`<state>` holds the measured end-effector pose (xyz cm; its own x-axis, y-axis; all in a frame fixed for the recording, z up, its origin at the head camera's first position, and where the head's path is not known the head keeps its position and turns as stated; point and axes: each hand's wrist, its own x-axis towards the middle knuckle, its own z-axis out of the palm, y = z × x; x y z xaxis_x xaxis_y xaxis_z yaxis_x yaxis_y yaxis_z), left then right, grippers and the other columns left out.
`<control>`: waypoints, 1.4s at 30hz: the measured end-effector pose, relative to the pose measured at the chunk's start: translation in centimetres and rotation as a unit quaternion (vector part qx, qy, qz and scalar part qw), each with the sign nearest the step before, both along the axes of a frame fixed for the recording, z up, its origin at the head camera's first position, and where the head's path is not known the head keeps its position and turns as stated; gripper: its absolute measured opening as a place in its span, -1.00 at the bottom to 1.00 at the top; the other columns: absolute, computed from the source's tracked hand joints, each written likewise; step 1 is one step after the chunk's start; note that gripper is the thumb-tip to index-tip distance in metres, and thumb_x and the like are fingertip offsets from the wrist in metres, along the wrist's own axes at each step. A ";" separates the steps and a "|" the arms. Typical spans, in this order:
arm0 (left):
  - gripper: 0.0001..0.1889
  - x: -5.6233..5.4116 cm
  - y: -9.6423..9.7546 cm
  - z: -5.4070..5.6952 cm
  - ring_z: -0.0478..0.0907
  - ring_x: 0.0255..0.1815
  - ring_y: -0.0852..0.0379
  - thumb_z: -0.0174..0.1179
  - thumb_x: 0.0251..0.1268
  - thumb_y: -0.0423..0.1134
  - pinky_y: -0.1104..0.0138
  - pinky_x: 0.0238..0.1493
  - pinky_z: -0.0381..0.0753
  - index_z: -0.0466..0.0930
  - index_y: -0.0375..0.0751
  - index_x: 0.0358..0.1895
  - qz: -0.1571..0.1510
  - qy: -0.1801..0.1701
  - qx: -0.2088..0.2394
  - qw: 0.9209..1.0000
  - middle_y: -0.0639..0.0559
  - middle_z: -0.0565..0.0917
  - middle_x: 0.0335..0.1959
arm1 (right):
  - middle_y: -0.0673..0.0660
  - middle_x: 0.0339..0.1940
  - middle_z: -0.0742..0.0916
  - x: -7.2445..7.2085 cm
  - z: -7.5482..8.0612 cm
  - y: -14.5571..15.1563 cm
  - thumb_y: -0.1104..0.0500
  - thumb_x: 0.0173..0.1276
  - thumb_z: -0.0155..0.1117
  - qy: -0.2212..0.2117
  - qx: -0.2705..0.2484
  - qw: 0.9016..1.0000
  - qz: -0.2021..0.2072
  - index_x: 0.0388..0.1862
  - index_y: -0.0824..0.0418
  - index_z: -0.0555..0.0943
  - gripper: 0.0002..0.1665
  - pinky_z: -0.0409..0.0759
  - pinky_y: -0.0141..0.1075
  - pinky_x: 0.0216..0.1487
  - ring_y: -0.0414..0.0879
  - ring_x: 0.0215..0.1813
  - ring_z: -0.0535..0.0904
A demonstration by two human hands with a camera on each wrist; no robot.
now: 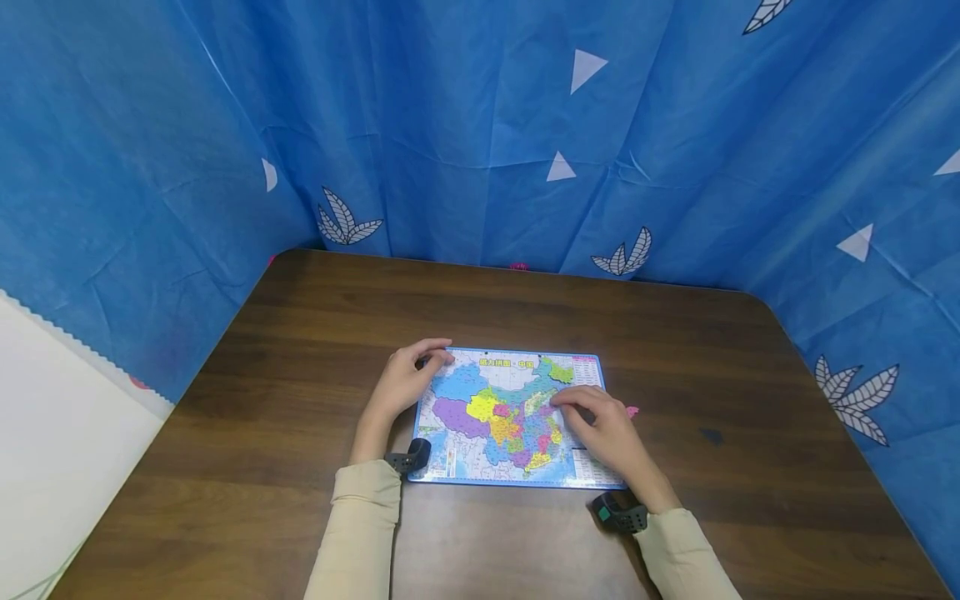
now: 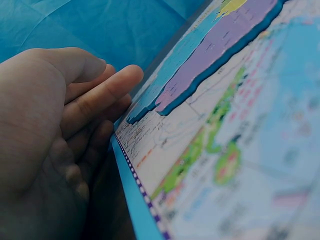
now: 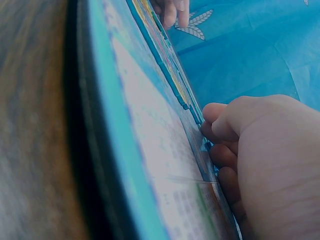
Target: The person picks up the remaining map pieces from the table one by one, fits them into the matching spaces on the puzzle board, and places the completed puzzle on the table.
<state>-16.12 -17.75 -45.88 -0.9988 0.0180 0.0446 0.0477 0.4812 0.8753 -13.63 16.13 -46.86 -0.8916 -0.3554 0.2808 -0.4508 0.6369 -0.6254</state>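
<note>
A map jigsaw puzzle [image 1: 468, 467] in many colours lies flat in its blue-edged board on the table. My left hand [image 1: 405, 379] rests at the board's upper left corner, fingers loosely bent; the left wrist view shows nothing between thumb and fingers. Over the right half of the map is my right hand [image 1: 603, 425], its thumb and fingertips close together at the map pieces beside a pale patch [image 1: 536, 403]. In the right wrist view the right fingertips [image 3: 214, 112] touch or nearly touch the raised pieces. Whether they pinch a piece is hidden.
A pink puzzle piece [image 1: 632, 411] lies just right of the board, partly behind the right hand. Farther right, a small dark piece [image 1: 712, 436] lies on the brown wooden table [image 1: 322, 308]. A blue patterned curtain [image 1: 465, 125] hangs behind the table.
</note>
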 end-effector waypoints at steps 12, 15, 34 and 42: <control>-0.66 0.1 0.0 0.1 0.52 0.34 -0.08 0.15 0.56 -0.15 -0.09 0.45 0.39 0.64 -0.03 0.29 0.000 0.001 0.001 1.000 -0.01 0.78 0.05 | -0.06 0.06 0.80 0.1 0.1 0.0 0.26 0.41 0.38 -0.005 -0.006 1.000 0.002 -0.05 -0.02 0.79 -0.77 0.60 0.05 0.28 -0.04 0.24 0.66; -0.66 0.0 0.0 0.1 0.53 0.33 -0.07 0.15 0.56 -0.15 -0.08 0.45 0.39 0.64 -0.03 0.29 0.000 0.002 0.003 1.000 0.00 0.78 0.03 | -0.06 0.05 0.80 0.1 0.2 0.0 0.25 0.41 0.39 -0.003 -0.005 1.000 0.001 -0.06 -0.02 0.79 -0.77 0.60 0.05 0.28 -0.05 0.23 0.66; -0.66 0.1 0.0 0.0 0.51 0.35 -0.08 0.14 0.57 -0.15 -0.08 0.46 0.39 0.63 -0.01 0.29 0.001 -0.002 0.004 1.000 0.01 0.76 0.07 | -0.08 0.04 0.80 0.1 0.1 0.1 0.26 0.41 0.38 0.000 -0.002 1.000 0.002 -0.05 -0.03 0.79 -0.77 0.60 0.05 0.29 -0.05 0.23 0.66; -0.66 0.1 0.0 -0.1 0.50 0.36 -0.08 0.14 0.57 -0.12 -0.08 0.46 0.39 0.64 0.01 0.29 0.002 -0.005 0.003 1.000 0.00 0.74 0.14 | -0.07 0.05 0.80 0.2 0.1 0.0 0.25 0.41 0.39 -0.003 0.000 1.000 0.000 -0.05 -0.03 0.79 -0.77 0.60 0.05 0.29 -0.05 0.24 0.66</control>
